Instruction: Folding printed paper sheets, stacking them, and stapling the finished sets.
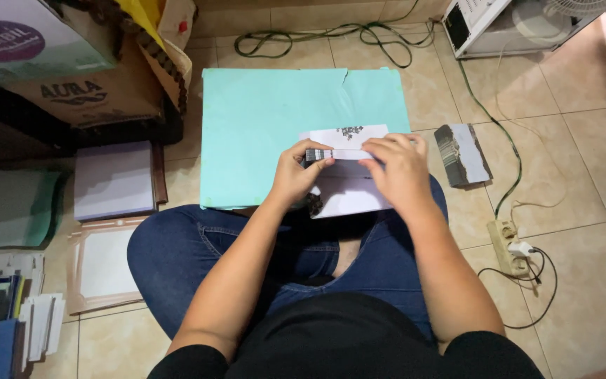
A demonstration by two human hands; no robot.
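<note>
At the centre of the frame, the left hand [294,174] and right hand [400,168] pinch a folded white paper [345,189] together over a turquoise sheet [268,126], with a small card stack [461,154] lying right of them on the floor.

Around me on the tiled floor [583,140]: cardboard boxes [71,63] at upper left, a stack of white sheets [113,179] beside them, a power strip [508,245] at my right — green cable [331,35] coiled ahead — and a white fan base [506,24].

Matt white paper sheet [345,193] on a matt turquoise paper board [261,133], over glossy beige floor tiles [583,126]
</note>
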